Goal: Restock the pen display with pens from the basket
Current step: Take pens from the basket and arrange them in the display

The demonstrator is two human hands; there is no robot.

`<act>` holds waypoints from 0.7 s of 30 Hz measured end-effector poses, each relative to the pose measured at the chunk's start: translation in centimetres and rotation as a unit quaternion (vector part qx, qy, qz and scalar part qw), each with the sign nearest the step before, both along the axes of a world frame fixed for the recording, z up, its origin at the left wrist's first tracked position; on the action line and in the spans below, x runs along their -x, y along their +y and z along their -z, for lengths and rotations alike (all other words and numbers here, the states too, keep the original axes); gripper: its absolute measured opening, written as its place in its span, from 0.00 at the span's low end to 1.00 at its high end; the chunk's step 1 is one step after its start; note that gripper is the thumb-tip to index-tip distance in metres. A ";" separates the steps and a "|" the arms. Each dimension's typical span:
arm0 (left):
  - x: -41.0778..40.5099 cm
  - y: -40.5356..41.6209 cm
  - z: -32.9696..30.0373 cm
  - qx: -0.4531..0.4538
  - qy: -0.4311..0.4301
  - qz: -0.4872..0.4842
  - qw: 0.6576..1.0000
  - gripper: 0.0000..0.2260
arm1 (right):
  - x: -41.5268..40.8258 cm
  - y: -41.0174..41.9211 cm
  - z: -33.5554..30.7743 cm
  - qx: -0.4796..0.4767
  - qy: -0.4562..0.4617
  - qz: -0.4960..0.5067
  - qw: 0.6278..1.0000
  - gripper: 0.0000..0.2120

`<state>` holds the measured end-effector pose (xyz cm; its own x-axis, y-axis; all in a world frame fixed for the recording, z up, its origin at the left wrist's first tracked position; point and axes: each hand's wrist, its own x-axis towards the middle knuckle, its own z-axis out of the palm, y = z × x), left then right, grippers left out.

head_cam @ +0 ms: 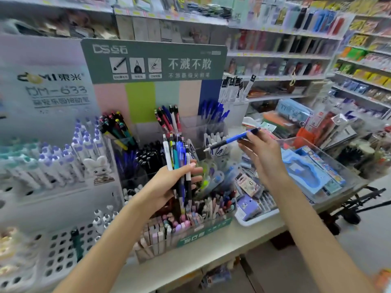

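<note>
1. Head view, centre of the frame: your left hand (175,182) has its fingers and thumb curled round a bundle of pens (179,157), white, teal, blue and black, held upright with the tips fanning out above your fist.
2. Just right of centre, your right hand (260,153) pinches a single blue pen (232,140) near its rear end between fingertips and thumb. The pen lies almost level, its metal tip pointing toward the left of the frame, and it is clear of the bundle.
3. Behind both hands stands the pen display (152,60), a green header board with white characters over pastel panels. Its clear compartments hold dark pens at the left, red and black pens in the middle and blue pens (213,111) at the right; the single pen hovers in front of and below those blue ones.
4. Below your left hand, a lower tray of pastel pens (169,229) sits on the counter (211,250).
5. At the right of the frame, a clear plastic bin (317,166) holds blue packaged goods, beside a white tray (254,220) of small boxes.
6. At the left, white pens with purple caps (63,157) stand in rows, beside a small rabbit figure (98,168).
</note>
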<state>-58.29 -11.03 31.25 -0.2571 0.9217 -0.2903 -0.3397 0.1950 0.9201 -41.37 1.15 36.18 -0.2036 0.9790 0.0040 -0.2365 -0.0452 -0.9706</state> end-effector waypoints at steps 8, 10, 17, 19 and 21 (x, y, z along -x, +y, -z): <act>3.0 -1.0 -0.5 -0.015 -0.008 -0.077 0.997 0.10 | 9.0 2.4 -2.0 -0.233 -0.094 0.002 0.968 0.06; 3.2 -1.1 -0.5 -0.011 -0.010 -0.084 0.996 0.11 | 10.8 3.2 -2.0 -0.307 -0.163 -0.018 0.938 0.08; 3.6 -0.7 -1.3 -0.010 -0.014 -0.066 0.998 0.12 | 14.2 5.1 -2.3 -0.348 -0.303 -0.173 0.870 0.12; 3.5 -0.4 -1.7 -0.015 -0.020 -0.068 0.997 0.11 | 14.8 5.1 -2.7 -0.352 -0.326 -0.179 0.859 0.12; 3.5 -0.1 -2.1 -0.020 -0.024 -0.072 0.997 0.10 | 15.6 4.9 -3.0 -0.366 -0.360 -0.187 0.837 0.12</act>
